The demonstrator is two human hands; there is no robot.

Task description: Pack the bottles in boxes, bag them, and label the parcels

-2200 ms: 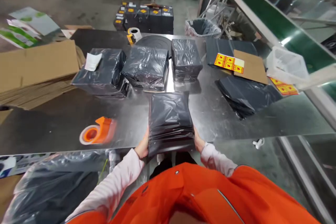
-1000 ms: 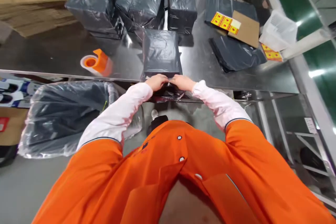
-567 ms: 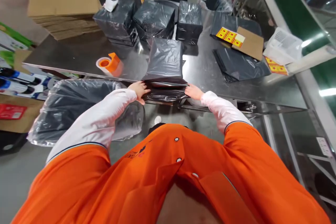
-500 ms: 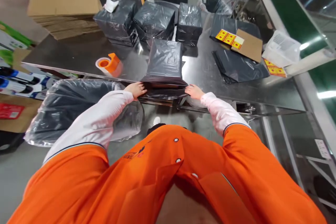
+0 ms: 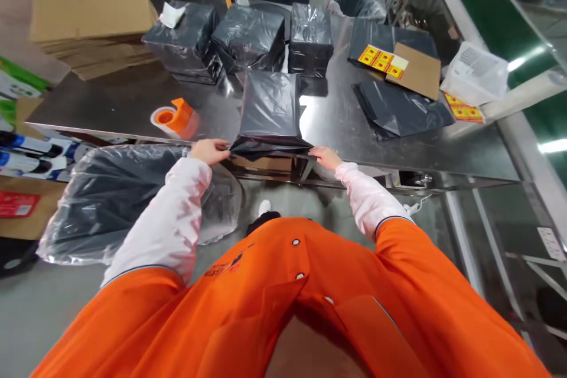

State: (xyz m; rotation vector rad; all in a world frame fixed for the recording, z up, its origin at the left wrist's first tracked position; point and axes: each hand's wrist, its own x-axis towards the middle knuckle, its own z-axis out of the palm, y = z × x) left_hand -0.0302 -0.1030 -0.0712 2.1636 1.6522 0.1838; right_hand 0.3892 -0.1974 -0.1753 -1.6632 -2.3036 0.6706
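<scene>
A box-shaped package in a black plastic bag (image 5: pixel 270 103) sits at the front edge of the metal table, the bag's loose mouth spread flat toward me. My left hand (image 5: pixel 211 152) pinches the left corner of that mouth, fingers closed. At the opposite corner my right hand (image 5: pixel 325 157) grips the plastic the same way. The bag's edge is stretched between both hands. Left of the package lies an orange tape dispenser (image 5: pixel 179 118) with a roll of clear tape.
Wrapped black packages (image 5: pixel 248 35) line the back of the metal table (image 5: pixel 328 124). Flattened cardboard (image 5: pixel 88 18) is stacked at left. Black bags (image 5: pixel 403 109), a cardboard piece (image 5: pixel 416 71) and a white basket (image 5: pixel 476 74) lie right. A plastic-lined bin (image 5: pixel 133 201) stands below left.
Both hands have drawn the bag's mouth closed and flat; the opening that showed before is gone. My left hand has risen slightly and moved left. The whole view has shifted a little.
</scene>
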